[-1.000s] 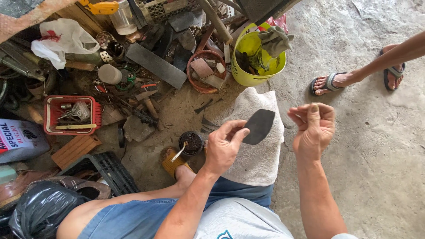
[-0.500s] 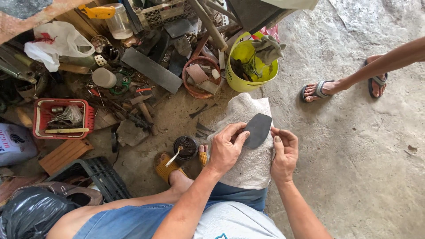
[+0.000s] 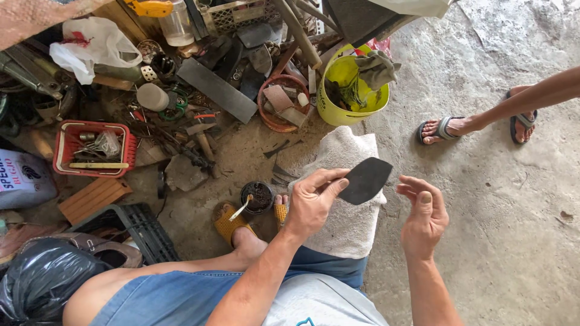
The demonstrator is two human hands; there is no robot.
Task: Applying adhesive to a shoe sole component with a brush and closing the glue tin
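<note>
Left hand (image 3: 311, 202) fingers pinch the dark flat piece (image 3: 365, 179) by its near edge over the towel (image 3: 347, 223); looks thin, light, flexible; right hand (image 3: 425, 212) beside it, fingers loosely spread, empty.

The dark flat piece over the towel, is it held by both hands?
No, only the left hand pinches the dark flat piece; the right hand is open beside it, apart from it.

White sack (image 3: 24, 178) w/ blue & red print, floor's far left edge, beside red basket (image 3: 90, 148). White plastic bag (image 3: 90, 45) w/ red mark, top-left corner.
</note>
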